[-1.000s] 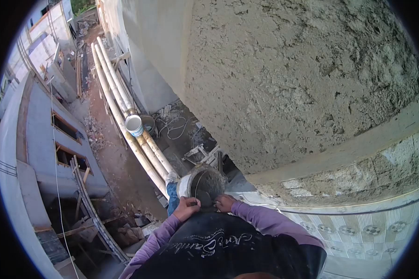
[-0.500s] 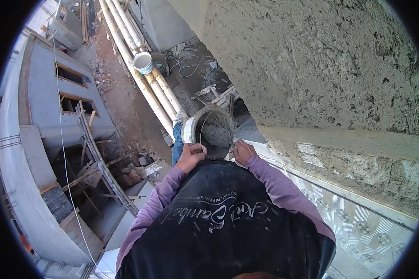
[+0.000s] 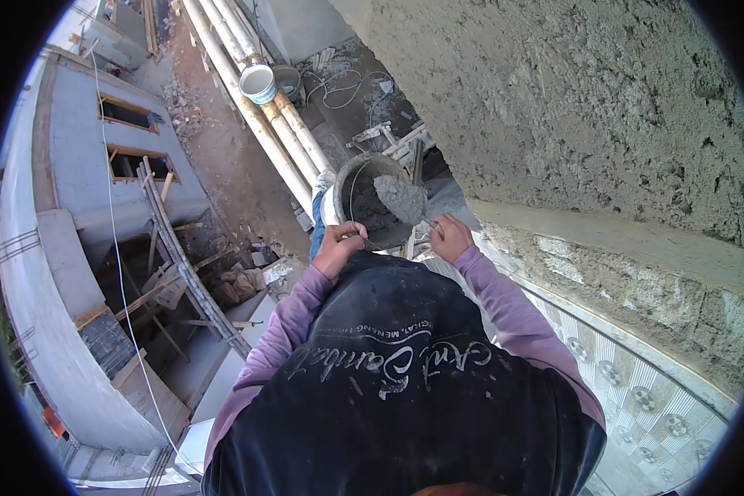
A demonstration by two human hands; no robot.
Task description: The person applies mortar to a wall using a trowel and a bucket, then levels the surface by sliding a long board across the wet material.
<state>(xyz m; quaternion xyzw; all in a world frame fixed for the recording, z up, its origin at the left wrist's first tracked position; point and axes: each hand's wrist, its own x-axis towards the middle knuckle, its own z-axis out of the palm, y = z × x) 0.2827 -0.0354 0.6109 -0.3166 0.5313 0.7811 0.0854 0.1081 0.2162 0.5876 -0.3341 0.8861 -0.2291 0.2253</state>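
In the middle of the head view is a bucket (image 3: 338,205) with wet grey mortar (image 3: 370,217) inside. My left hand (image 3: 340,248) is closed at the bucket's near rim, by its thin wire handle. A trowel heaped with mortar (image 3: 400,197) is held over the bucket's right side; the heap hides most of its blade. My right hand (image 3: 451,239) is wrapped round the trowel's handle, just beyond the bucket's right edge.
Rough plastered wall (image 3: 554,107) rises close on the right, above patterned tiles (image 3: 636,397). Long poles (image 3: 266,124) run away ahead, with a white pail (image 3: 258,83) on them. The ground (image 3: 215,157) lies well below. A ladder (image 3: 182,285) leans at the left building.
My right hand has moved up and right, raising the mortar-loaded trowel from inside the bucket to over its right rim. My left hand stays at the near rim.
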